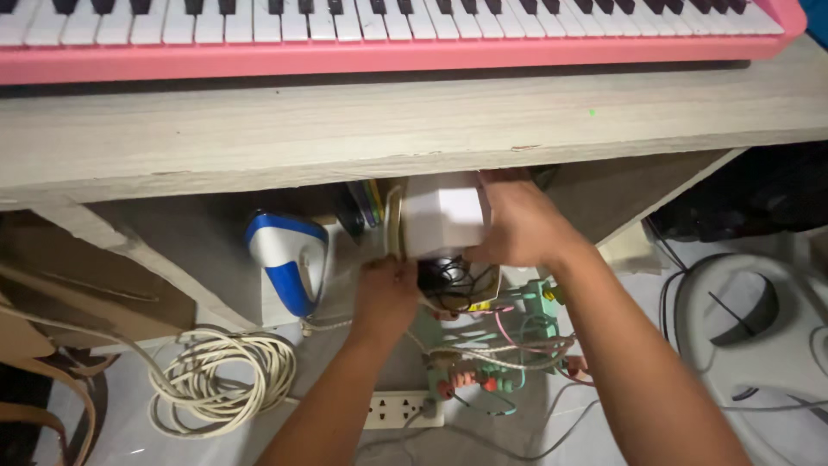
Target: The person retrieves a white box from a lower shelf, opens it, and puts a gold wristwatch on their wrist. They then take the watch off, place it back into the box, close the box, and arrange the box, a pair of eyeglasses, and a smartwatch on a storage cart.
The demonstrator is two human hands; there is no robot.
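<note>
head view: under the wooden desk (414, 129), the right hand (517, 226) wraps its fingers around a white box (442, 217), gripping its side. the left hand (388, 292) is closed just below the box, pinching at tangled cables (453, 285). a blue-and-white iron (289, 259) stands left of them.

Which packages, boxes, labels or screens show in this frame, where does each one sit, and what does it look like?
White box: under the desk shelf, centre; plain, angular, no print visible; right hand on its right side, left hand just below it.
Slim cases: upright left of the box, dark with yellow and green edges; kind unclear.
Brown cardboard: far left, flat and plain.
No screens or signs in view.
</note>
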